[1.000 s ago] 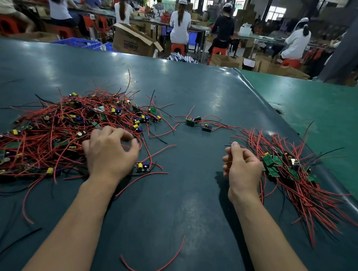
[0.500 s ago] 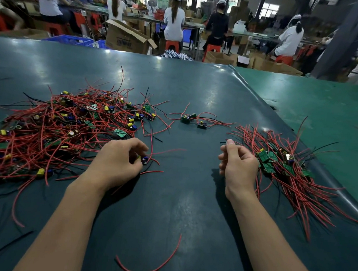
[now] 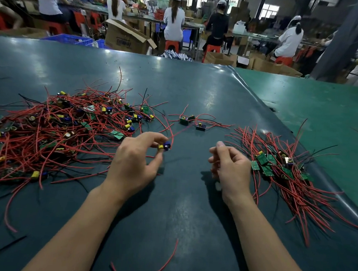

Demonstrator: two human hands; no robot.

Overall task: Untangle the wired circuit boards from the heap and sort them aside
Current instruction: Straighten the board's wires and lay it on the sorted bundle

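A small circuit board [image 3: 164,146] with yellow and blue parts sits pinched in the left hand [image 3: 134,164], just right of the heap [image 3: 53,133]. It looks light and rigid; its springy red leads snag, so grip the board's edges. The right hand [image 3: 230,170], blurred, seems loosely curled and empty above the bench [image 3: 179,209].

On the surface [image 3: 189,210], the heap [image 3: 53,135] lies left, the sorted pile [image 3: 287,174] right, two boards [image 3: 192,121] farther between, hands near.
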